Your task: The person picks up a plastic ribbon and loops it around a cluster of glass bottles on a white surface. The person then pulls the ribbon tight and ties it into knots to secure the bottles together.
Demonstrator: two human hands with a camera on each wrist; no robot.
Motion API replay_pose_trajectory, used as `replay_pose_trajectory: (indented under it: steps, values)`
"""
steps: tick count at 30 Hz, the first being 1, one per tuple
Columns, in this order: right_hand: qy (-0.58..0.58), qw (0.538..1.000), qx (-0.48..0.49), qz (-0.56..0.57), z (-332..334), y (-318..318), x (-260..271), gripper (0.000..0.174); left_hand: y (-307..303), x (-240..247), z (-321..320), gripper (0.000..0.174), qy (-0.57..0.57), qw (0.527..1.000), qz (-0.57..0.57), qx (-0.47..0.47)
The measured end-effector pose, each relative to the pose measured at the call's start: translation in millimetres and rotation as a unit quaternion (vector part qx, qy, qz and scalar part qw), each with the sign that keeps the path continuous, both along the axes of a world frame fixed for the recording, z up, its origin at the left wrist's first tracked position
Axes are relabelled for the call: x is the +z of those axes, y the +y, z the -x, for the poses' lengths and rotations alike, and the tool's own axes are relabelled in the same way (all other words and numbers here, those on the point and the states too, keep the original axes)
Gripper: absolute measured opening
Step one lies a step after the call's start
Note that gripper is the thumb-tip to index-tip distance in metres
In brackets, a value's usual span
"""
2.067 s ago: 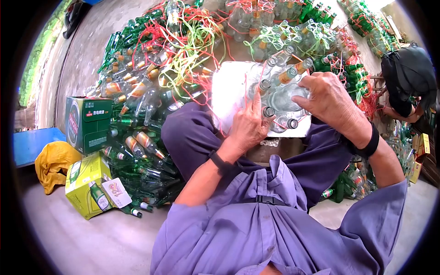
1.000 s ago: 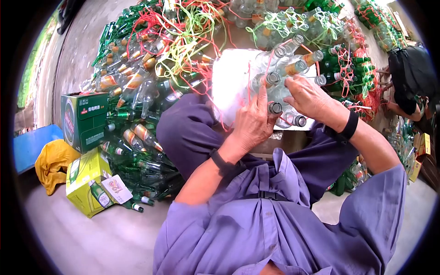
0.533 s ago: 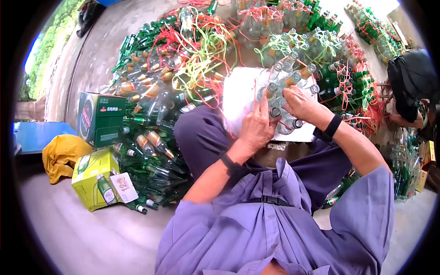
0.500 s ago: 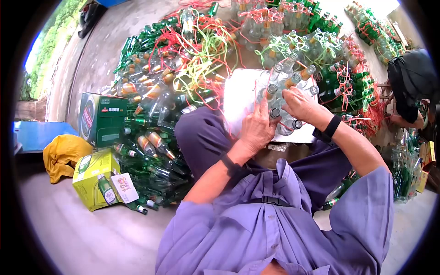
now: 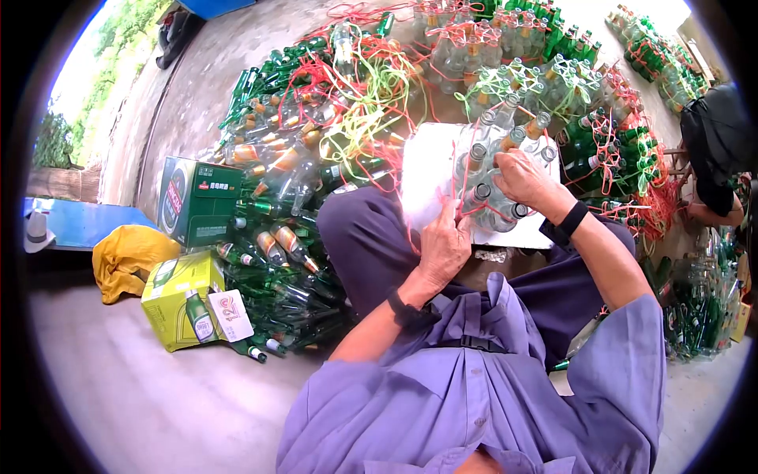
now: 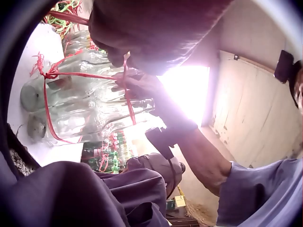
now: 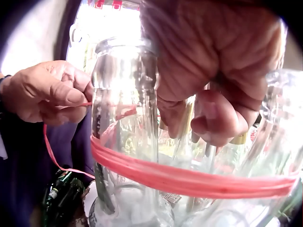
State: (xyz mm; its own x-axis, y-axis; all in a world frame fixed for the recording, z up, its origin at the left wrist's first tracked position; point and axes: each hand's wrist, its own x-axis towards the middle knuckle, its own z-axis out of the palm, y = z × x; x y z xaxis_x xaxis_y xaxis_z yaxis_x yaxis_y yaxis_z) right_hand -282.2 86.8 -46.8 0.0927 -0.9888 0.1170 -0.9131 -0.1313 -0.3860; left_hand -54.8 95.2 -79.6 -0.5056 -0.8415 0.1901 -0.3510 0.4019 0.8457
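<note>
A cluster of clear glass bottles (image 5: 496, 217) stands on a white-topped stool (image 5: 425, 170) before the person's lap. Pink-red plastic strapping (image 7: 199, 182) runs around the bottles' necks, and a second band, knotted low on the bottles, shows in the left wrist view. The left hand (image 5: 444, 246), at the near left of the cluster, pinches a strand of strapping between thumb and forefinger; this pinch is clearest in the right wrist view. The right hand (image 5: 527, 180) reaches down among the necks with bent fingers. I cannot tell whether its hidden fingertips hold anything.
Loose bottles (image 5: 292, 170) and tangled red and green strapping (image 5: 371, 103) lie at the left. Strapped bundles (image 5: 466, 51) stand behind and to the right. A green carton (image 5: 205, 201), a yellow-green carton (image 5: 178, 304) and a yellow cloth (image 5: 130, 261) are further left.
The left hand has drawn back from the bottle necks toward the lap, the strand in its fingers. The right hand has moved from the cluster's right side in among the necks.
</note>
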Motion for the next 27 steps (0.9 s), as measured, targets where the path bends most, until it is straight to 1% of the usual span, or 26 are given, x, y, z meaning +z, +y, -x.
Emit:
replay_pose_trajectory:
  steps: [2, 3, 4, 6, 9, 12, 13, 14, 16, 18, 19, 21, 22, 23, 25, 26, 27]
  values:
    - [-0.010, 0.998, -0.042, -0.044, -1.1, -1.9, 0.0, 0.016, 6.9, 2.3, -5.5, 0.027, -0.001, 1.000, -0.022, 0.006]
    - [-0.013, 0.998, -0.042, -0.044, -1.0, -1.6, 0.0, 0.016, 10.3, 2.9, -7.9, 0.025, -0.001, 0.999, -0.044, 0.010]
    - [-0.014, 0.998, -0.044, -0.037, -0.6, -1.1, 0.1, 0.017, 13.0, 3.2, -9.9, 0.025, -0.003, 0.999, -0.043, 0.010]
    - [-0.019, 0.998, -0.046, -0.030, -1.6, -0.6, 3.9, 0.018, 17.2, 3.1, -13.7, 0.019, 0.004, 1.000, -0.006, -0.012]
    - [-0.006, 0.998, -0.046, -0.048, -1.9, 2.3, 19.0, 0.020, 20.8, 0.2, -17.7, 0.019, -0.006, 1.000, -0.003, -0.012]
    - [0.046, 0.996, -0.074, -0.028, -8.2, 13.9, 46.6, 0.030, 22.1, 4.4, -19.4, 0.018, -0.014, 1.000, -0.019, -0.011]
    - [0.070, 0.993, -0.074, 0.051, -13.1, 20.1, 54.0, 0.027, 22.9, 4.7, -19.4, 0.018, -0.015, 1.000, -0.019, -0.011]
    - [0.069, 0.994, -0.074, 0.050, -19.3, 26.8, 62.6, 0.027, 25.0, 4.6, -19.6, 0.018, -0.021, 0.999, -0.023, -0.012]
    - [0.030, 0.978, -0.101, 0.178, -34.9, 41.3, 75.8, 0.019, 29.5, 6.1, -20.1, 0.017, -0.027, 0.999, -0.029, -0.014]
    - [-0.061, 0.977, -0.112, 0.171, -57.7, 62.4, 73.9, 0.013, 34.7, 10.2, -21.8, 0.020, -0.056, 0.997, -0.052, -0.018]
    - [-0.092, 0.978, -0.104, 0.154, -66.7, 70.6, 69.7, 0.012, 36.4, 12.2, -22.3, 0.020, -0.058, 0.997, -0.053, -0.020]
    - [-0.155, 0.977, -0.136, 0.045, -81.3, 83.1, 46.4, 0.013, 39.3, 15.0, -23.5, 0.018, -0.076, 0.993, -0.075, -0.058]
    - [-0.184, 0.972, -0.147, -0.011, -85.1, 85.4, 35.8, 0.013, 41.9, 15.1, -23.5, 0.018, -0.078, 0.992, -0.075, -0.061]
    - [-0.185, 0.971, -0.150, -0.010, -87.4, 84.5, 27.6, 0.013, 44.1, 15.7, -22.9, 0.016, -0.060, 0.994, -0.061, -0.075]
    - [-0.305, 0.935, -0.175, -0.056, -91.6, 79.9, 14.7, 0.016, 45.7, 18.3, -22.8, 0.014, -0.042, 0.993, -0.047, -0.096]
    - [-0.307, 0.934, -0.176, -0.054, -95.0, 76.9, 9.2, 0.016, 46.0, 18.9, -22.6, 0.014, -0.044, 0.993, -0.045, -0.099]
    - [-0.459, 0.855, -0.230, -0.070, -99.0, 73.3, 5.0, 0.018, 46.3, 19.1, -21.9, 0.014, -0.034, 0.993, -0.045, -0.100]
